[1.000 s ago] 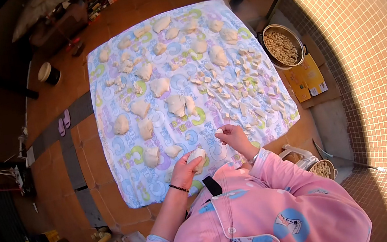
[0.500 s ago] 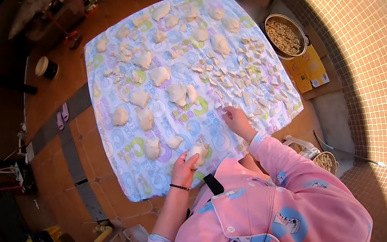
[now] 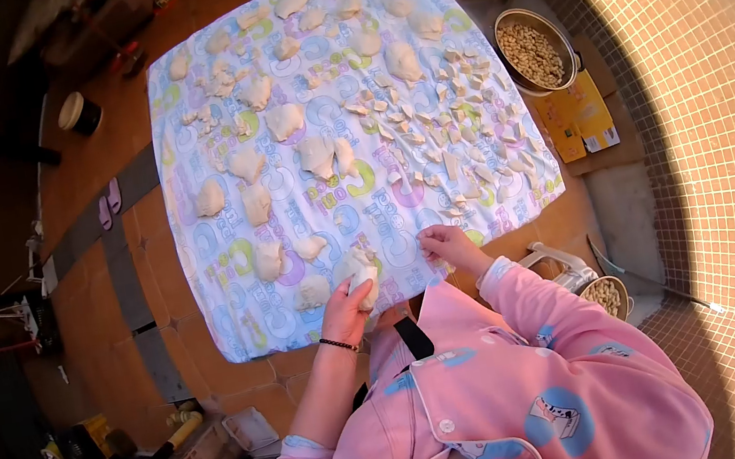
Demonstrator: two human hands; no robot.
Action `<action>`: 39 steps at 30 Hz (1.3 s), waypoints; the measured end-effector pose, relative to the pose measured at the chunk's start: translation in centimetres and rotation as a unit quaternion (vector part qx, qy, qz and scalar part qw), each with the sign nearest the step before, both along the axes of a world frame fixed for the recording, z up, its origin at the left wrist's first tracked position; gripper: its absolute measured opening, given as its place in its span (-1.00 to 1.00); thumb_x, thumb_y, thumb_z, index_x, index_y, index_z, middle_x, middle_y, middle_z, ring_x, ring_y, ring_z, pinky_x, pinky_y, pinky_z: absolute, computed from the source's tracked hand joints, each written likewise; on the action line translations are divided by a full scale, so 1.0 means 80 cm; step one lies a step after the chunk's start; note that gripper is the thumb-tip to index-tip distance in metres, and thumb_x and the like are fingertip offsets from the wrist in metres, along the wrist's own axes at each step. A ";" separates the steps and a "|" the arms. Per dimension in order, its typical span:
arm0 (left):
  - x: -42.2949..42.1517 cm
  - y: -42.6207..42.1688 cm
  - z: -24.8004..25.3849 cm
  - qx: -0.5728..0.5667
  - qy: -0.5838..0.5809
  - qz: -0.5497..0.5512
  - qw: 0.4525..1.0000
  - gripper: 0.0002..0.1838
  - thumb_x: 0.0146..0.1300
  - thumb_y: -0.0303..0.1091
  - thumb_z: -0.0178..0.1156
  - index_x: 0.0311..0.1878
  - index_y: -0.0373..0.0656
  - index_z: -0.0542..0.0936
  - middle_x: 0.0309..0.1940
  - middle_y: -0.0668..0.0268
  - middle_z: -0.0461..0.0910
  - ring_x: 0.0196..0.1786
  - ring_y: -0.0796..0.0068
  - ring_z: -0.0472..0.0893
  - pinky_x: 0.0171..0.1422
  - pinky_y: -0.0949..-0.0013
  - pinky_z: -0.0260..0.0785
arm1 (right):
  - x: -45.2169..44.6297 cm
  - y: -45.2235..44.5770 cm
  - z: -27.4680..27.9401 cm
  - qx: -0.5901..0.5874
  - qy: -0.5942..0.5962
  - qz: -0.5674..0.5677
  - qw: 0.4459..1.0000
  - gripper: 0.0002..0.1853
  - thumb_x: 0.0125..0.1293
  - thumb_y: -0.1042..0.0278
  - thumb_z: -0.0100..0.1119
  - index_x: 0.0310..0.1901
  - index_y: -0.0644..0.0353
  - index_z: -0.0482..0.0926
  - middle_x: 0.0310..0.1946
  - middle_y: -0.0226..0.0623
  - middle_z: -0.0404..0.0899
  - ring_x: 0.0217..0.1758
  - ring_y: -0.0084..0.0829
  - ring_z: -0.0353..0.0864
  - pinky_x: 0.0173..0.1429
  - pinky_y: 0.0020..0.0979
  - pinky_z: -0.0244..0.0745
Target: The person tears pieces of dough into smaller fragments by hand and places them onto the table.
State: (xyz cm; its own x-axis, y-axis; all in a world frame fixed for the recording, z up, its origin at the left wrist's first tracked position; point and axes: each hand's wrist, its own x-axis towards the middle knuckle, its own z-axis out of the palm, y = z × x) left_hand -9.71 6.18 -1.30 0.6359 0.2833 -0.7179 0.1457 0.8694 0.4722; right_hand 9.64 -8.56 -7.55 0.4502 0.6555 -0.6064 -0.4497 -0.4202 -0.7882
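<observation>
My left hand point(image 3: 348, 306), with a dark beaded bracelet at the wrist, is closed around a whitish dough-like lump point(image 3: 361, 273) near the close edge of the cloth. My right hand point(image 3: 451, 247) is a little to the right, above the cloth, its fingers curled together. Whatever they may pinch is too small to make out. A patterned cloth point(image 3: 382, 232) covers the table. Larger pale lumps point(image 3: 285, 122) lie over its left and middle, one point(image 3: 311, 292) just left of my left hand. Small cut-looking pale pieces point(image 3: 451, 166) are scattered on the right.
A metal pot point(image 3: 534, 53) full of small beige pieces stands beyond the right edge, with a yellow flattened carton point(image 3: 577, 117) below it. A second container point(image 3: 606, 296) of such pieces is by my right elbow. A bucket point(image 3: 79, 113) and pink slippers point(image 3: 109, 204) are on the left floor.
My right hand has drawn back from the scattered pieces towards the close edge. My left hand keeps the lump. The whole view has shifted slightly.
</observation>
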 end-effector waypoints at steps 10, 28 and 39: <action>0.032 -0.041 0.035 0.022 -0.049 0.015 0.998 -0.61 0.18 -0.47 0.10 0.08 -0.29 0.33 -0.08 0.26 0.48 -0.05 0.47 0.49 0.02 0.42 0.37 | 0.001 -0.011 0.063 0.074 0.084 0.016 0.994 -0.78 0.22 0.30 0.09 -0.23 0.29 0.50 -0.49 -0.45 0.48 -0.50 -0.65 0.42 -0.35 -0.58 0.42; 0.035 0.006 0.054 0.125 -0.047 -0.217 0.967 -0.67 0.15 -0.46 0.13 -0.01 -0.31 0.38 -0.18 0.27 0.51 -0.13 0.54 0.51 -0.04 0.50 0.35 | -0.032 0.014 0.151 0.159 0.028 0.121 0.979 -0.79 0.22 0.35 0.11 -0.17 0.29 0.47 -0.57 -0.41 0.48 -0.53 -0.66 0.44 -0.45 -0.60 0.39; 0.040 0.024 0.041 0.008 -0.102 -0.182 0.978 -0.66 0.16 -0.45 0.12 0.01 -0.30 0.39 -0.14 0.29 0.50 -0.10 0.54 0.50 -0.01 0.47 0.34 | -0.028 0.015 0.099 0.147 0.223 -0.029 0.963 -0.75 0.18 0.36 0.15 -0.15 0.32 0.48 -0.53 -0.42 0.50 -0.49 -0.63 0.50 -0.37 -0.60 0.45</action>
State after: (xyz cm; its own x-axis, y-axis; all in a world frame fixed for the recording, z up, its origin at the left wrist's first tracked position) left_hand -6.48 8.09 1.99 0.8266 0.0212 -0.5625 0.3457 0.7695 0.5370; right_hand 7.44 -7.35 0.39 0.2286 0.8099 -0.5401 -0.7865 -0.1733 -0.5927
